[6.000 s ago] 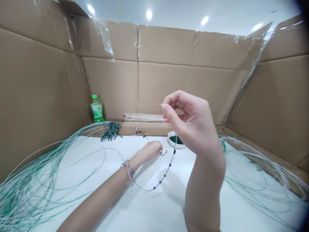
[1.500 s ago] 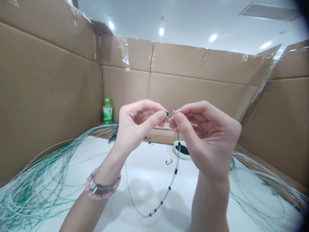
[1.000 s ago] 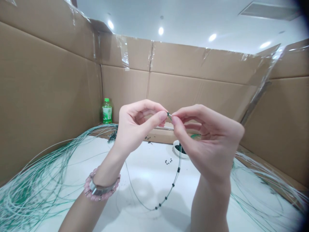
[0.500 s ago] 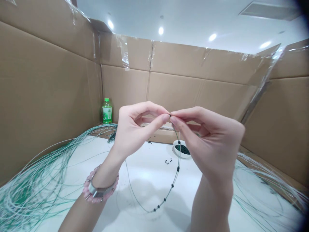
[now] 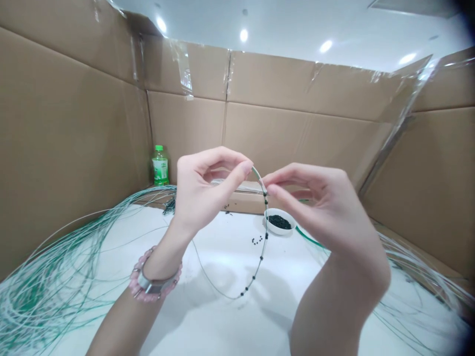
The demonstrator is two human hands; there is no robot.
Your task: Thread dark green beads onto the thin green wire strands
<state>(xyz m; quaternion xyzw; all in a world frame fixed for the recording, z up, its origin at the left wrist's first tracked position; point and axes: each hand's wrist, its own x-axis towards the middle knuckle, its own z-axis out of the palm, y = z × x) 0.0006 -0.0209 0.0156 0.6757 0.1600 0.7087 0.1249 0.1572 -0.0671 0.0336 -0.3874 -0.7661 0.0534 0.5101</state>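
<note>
A thin green-and-white cord (image 5: 256, 173) strung with small black beads (image 5: 261, 257) hangs in a loop above the white table. My left hand (image 5: 208, 190) pinches the top of this loop between thumb and forefinger. A bracelet of pink beads and a metal band (image 5: 152, 284) circle that wrist. My right hand (image 5: 315, 207) is a little lower and to the right, its thumb and forefinger closed on the cord beside the uppermost beads. More beads sit spaced along the right side of the loop. Whether a bead lies within the right fingertips is hidden.
Behind the loop stands a white bowl (image 5: 293, 228) of black beads, with several loose beads (image 5: 257, 241) nearby on the white table (image 5: 222, 247). Bundles of green and white cords (image 5: 48, 277) lie left and right. A green-capped bottle (image 5: 160, 165) stands against the cardboard walls (image 5: 274, 138).
My hands have moved apart from a joint pinch. The right has slid down along the cord to the beads, exposing a stretch of cord between them. The view has tilted slightly down.
</note>
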